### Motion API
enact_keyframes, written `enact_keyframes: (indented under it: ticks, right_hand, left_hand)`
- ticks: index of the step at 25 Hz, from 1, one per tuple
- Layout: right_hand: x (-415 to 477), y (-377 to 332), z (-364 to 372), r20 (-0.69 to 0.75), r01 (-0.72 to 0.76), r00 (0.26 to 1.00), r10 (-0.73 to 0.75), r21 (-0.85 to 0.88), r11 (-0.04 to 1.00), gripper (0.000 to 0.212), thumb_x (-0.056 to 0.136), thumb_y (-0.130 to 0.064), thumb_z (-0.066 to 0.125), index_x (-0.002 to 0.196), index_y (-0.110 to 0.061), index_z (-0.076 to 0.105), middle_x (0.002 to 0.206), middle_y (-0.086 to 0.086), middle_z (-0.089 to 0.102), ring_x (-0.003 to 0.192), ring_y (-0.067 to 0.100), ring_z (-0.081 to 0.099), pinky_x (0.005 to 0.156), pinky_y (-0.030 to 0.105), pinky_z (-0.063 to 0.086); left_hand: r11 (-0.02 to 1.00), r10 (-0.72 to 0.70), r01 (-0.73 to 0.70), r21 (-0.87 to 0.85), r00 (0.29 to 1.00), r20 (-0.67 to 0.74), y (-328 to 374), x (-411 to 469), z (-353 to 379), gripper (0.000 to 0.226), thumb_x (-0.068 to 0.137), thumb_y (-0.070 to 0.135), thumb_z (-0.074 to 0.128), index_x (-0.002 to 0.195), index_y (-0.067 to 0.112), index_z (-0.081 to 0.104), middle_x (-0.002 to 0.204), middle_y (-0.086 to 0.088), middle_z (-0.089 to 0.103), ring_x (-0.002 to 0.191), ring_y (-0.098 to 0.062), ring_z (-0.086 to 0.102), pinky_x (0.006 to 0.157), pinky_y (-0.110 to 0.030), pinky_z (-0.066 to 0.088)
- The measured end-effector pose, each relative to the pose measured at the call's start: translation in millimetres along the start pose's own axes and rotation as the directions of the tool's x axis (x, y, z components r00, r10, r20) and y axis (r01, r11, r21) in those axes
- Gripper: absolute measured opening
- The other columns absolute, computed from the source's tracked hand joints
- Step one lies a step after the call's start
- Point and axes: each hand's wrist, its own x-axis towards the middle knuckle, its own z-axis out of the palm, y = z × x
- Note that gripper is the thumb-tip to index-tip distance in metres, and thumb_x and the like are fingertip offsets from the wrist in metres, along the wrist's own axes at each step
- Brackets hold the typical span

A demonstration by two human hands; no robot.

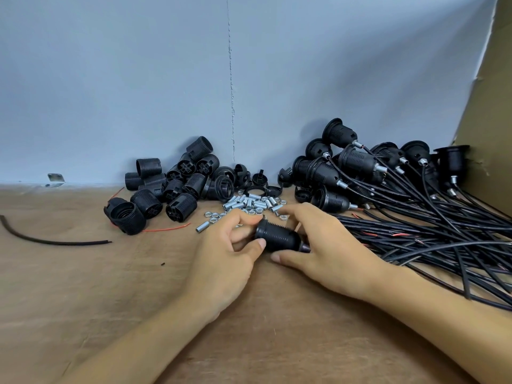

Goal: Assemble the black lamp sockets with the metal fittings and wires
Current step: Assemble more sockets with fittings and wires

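Black plastic lamp socket [278,236] – I read it lying on its side just above the brown work surface [83,286], centre of view, held between both hands.

1. Left hand [221,261]: thumb and curled fingers pinch the wide, threaded end of the socket.
2. Right hand [327,245]: fingers curl over the narrow end, thumb reaching underneath; it grips the same socket.
3. Metal fittings [249,203] – short threaded tubes and nuts – lie scattered just behind the hands.
4. Bare socket shells [171,181] are heaped to the left of the fittings, against the blue-grey wall [138,79].
5. Finished sockets [360,167] are piled at the right, their black wires [429,231] fanning out past the right forearm.
6. One loose wire piece [55,241] lies well apart at far left; a thin red strand [166,229] lies near the shells.
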Motion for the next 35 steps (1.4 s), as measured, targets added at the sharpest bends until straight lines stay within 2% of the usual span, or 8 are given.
enact_keyframes:
  ticks: [4,7,11,13,17,26,33,35]
  right_hand:
    - [-1.3,-1.2,0.4,-0.034,-0.013,0.999,0.013,-0.021,1.0,0.049,0.092,-0.061,0.051,0.13,-0.031,0.044,0.105,-0.022,0.056,0.09,-0.007,0.052,0.081,0.018,0.043]
    - [-1.4,-3.3,1.5,0.024,-0.021,0.999,0.022,-0.039,0.999,0.067,0.083,-0.059,0.068,0.136,-0.033,0.037,0.114,-0.02,0.045,0.1,-0.005,0.045,0.084,0.012,0.034]
    - [-2.5,-2.3,-2.8,0.0,0.028,1.0,-0.028,-0.133,0.991,0.071,0.089,-0.067,0.048,0.147,-0.031,0.029,0.13,-0.009,0.054,0.118,0.012,0.05,0.098,0.03,0.04]
    - [-2.8,-3.5,-2.7,0.026,0.023,0.999,-0.02,-0.129,0.991,0.079,0.084,-0.065,0.06,0.147,-0.029,0.03,0.131,-0.012,0.046,0.117,0.007,0.045,0.103,0.03,0.039]
    - [-3.2,-3.6,0.2,-0.008,-0.007,1.0,0.006,-0.036,0.999,0.052,0.094,-0.057,0.048,0.139,-0.033,0.035,0.12,-0.013,0.058,0.101,0.009,0.055,0.089,0.027,0.041]
    - [-2.5,-5.1,1.6,-0.001,0.058,0.998,-0.059,-0.125,0.99,0.083,0.087,-0.063,0.058,0.153,-0.027,0.023,0.132,-0.018,0.037,0.111,-0.005,0.033,0.104,0.031,0.035]
    - [-0.3,-1.6,2.4,-0.073,0.02,0.997,-0.011,0.124,0.992,0.026,0.104,-0.037,0.041,0.129,-0.028,0.042,0.102,-0.012,0.069,0.087,0.008,0.061,0.082,0.034,0.047]
    - [-1.2,-2.2,-1.0,-0.165,0.052,0.986,-0.02,0.196,0.979,0.026,0.104,-0.035,0.04,0.128,-0.026,0.045,0.099,-0.023,0.068,0.09,-0.001,0.062,0.079,0.02,0.047]
  left_hand:
    - [0.999,0.026,-0.025,0.037,1.0,-0.005,0.0,-0.2,0.9,0.029,0.092,-0.008,0.064,0.105,0.018,0.065,0.099,0.011,0.079,0.099,-0.003,0.073,0.092,-0.02,0.054]
    - [0.997,0.035,-0.034,0.07,0.999,-0.015,-0.1,0.0,1.4,0.03,0.092,-0.005,0.065,0.102,0.024,0.065,0.098,0.015,0.078,0.097,-0.001,0.073,0.09,-0.022,0.052]
    - [0.996,0.038,-0.036,0.077,0.999,-0.033,-2.2,0.9,0.9,0.031,0.092,-0.005,0.066,0.102,0.025,0.066,0.097,0.017,0.078,0.097,0.0,0.072,0.088,-0.02,0.051]
    - [0.995,0.048,-0.045,0.084,0.998,-0.033,-2.5,0.9,1.3,0.032,0.092,-0.005,0.066,0.101,0.025,0.066,0.095,0.018,0.078,0.095,0.002,0.072,0.083,-0.011,0.049]
    - [0.996,0.054,-0.051,0.076,0.998,-0.03,-3.4,1.2,1.0,0.033,0.092,-0.006,0.065,0.101,0.026,0.066,0.095,0.017,0.078,0.095,0.0,0.073,0.083,-0.012,0.05]
    - [0.998,0.048,-0.046,0.047,0.998,-0.035,-4.3,1.8,1.5,0.036,0.091,-0.007,0.065,0.102,0.027,0.067,0.096,0.014,0.079,0.094,-0.002,0.074,0.079,-0.009,0.049]
    - [0.988,0.138,-0.141,-0.06,0.989,-0.054,4.7,-2.2,2.1,0.03,0.088,-0.006,0.071,0.096,0.023,0.071,0.098,0.015,0.078,0.099,-0.002,0.072,0.083,-0.01,0.05]
    - [0.971,0.203,-0.216,-0.105,0.972,-0.118,7.8,-2.3,2.3,0.013,0.084,0.005,0.079,0.085,0.017,0.074,0.098,0.012,0.077,0.099,-0.002,0.071,0.084,-0.01,0.05]
